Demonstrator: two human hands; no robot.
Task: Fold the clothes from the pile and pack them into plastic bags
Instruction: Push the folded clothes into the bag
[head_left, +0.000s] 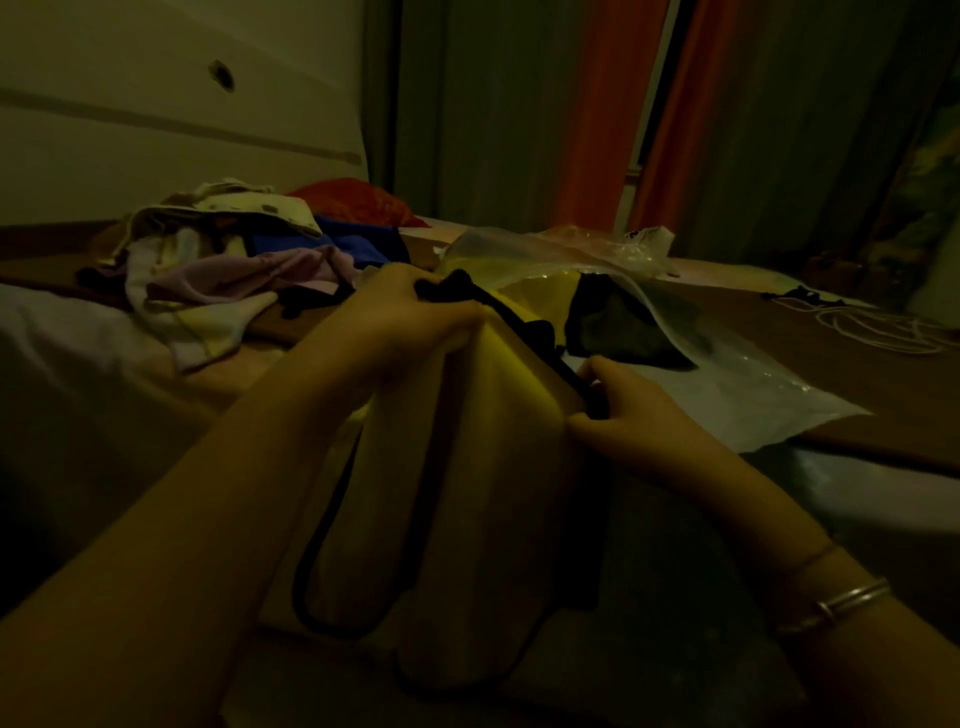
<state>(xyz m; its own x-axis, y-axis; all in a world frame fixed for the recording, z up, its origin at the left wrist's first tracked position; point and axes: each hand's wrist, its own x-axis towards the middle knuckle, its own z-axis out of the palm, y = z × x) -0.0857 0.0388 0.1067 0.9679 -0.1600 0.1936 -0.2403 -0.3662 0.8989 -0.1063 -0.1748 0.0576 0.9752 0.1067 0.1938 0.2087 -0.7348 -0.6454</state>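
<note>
Dim bed (857, 374): both hands, left hand (410, 322) and right hand (623, 410), grip a yellow, black-trimmed garment (498, 441).

Room was really dim, everything had a murky yellow-green cast. What little light there was fell on the pale wall (156, 130) at 10 o'clock and the orange curtains (602, 130) at 12. The plastic bag (753, 384) at 3 o'clock caught some soft glare. Bottom of the frame sank into heavy shadow, both forearms nearly lost in it. Edges bowed from the wide lens, and the whole thing looked soft and grainy.
</note>
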